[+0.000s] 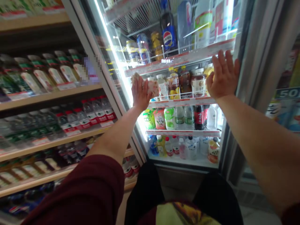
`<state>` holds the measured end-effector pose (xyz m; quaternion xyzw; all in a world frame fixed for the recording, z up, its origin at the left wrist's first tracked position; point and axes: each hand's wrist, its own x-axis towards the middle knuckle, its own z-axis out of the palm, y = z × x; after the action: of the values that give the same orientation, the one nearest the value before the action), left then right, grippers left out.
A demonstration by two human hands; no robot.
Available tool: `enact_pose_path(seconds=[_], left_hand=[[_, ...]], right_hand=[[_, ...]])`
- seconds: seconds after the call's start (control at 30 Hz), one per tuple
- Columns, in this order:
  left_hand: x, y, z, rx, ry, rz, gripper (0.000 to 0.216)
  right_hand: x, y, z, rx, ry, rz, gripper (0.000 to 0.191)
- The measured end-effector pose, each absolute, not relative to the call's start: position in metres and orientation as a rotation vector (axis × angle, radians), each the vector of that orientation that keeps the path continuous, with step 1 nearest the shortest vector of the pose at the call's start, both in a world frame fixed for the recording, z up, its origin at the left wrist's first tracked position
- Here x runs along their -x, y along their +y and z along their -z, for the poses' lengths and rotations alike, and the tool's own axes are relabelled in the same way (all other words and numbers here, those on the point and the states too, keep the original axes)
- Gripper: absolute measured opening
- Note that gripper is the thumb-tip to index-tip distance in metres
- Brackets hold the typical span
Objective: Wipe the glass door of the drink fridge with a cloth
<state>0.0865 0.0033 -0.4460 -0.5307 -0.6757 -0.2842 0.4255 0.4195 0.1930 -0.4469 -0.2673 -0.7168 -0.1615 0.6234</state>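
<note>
Bottles crowd the cooler (246,62) shelves behind its glass door (117,62), with open shelves (47,97) of bottles to the left. The left hand (140,92), arm outstretched, presses a cloth (152,86) flat on the glass, fingers closed over it. The right hand (223,76) lies open, palm on the door, holding nothing.

Both arms outstretched; left hand (140,92) clenched, right hand (223,76) flat, fingers spread.
</note>
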Motion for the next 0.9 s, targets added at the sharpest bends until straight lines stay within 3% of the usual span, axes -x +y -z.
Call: enact_pose_path(seconds=[0.2, 0.47, 0.57, 0.9], left_hand=[[-0.053, -0.022, 0.473, 1.425, -1.733, 0.635, 0.077], [-0.036, -0.002, 0.361, 1.153, -1.734, 0.869, 0.077], [-0.039, 0.015, 0.348, 0.974, -1.794, 1.009, 0.078], [-0.044, -0.04, 0.508, 1.104, -1.962, 0.829, 0.073]], right_hand=[[-0.419, 0.195, 0.447, 0.598, -1.648, 0.357, 0.074], [-0.422, 0.199, 0.448, 0.625, -1.681, 0.383, 0.072], [-0.424, 0.203, 0.448, 0.628, -1.698, 0.386, 0.074], [-0.422, 0.188, 0.446, 0.633, -1.679, 0.356, 0.069]])
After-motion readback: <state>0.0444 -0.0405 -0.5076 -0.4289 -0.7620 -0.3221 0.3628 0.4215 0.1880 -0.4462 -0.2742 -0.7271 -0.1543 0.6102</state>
